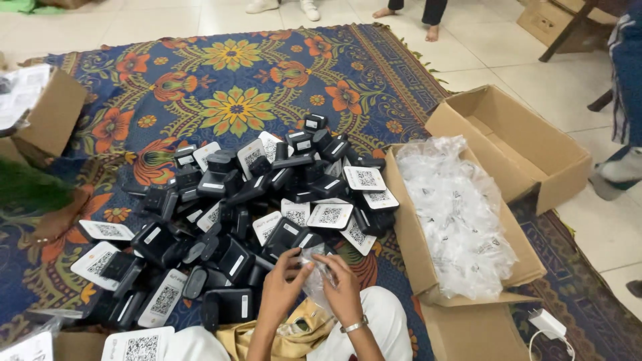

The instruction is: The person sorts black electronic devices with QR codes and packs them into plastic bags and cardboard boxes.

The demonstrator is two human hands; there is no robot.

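Just in front of the big pile of black devices (267, 207), at its near edge, both hands are working on one small clear plastic bag (315, 274). The left hand (284, 284) is gripping the bag's left side, its fingers curled and pinching the plastic, with the fingertips reaching up toward a black device at the pile's rim. The right hand (342, 287), wearing a silver bracelet (354, 326) at the wrist, is pinching the bag's right side, fingers bent and held close together. Whether a device is already sitting inside the bag cannot be told.

Among the pile, white cards with square printed codes (329, 215) are lying scattered between the black units. Right of the pile, a cardboard box full of clear plastic bags (461, 214) is standing open, and beyond it another open cardboard box (515, 144) is lying on its side. Nearer than that full box, a white charger plug (548, 324) is resting on the floor. Under the pile, a flowered blue rug (234, 87) is spreading out across the tiles. Left of the pile, a further brown box (53, 113) is sitting on the rug's edge.
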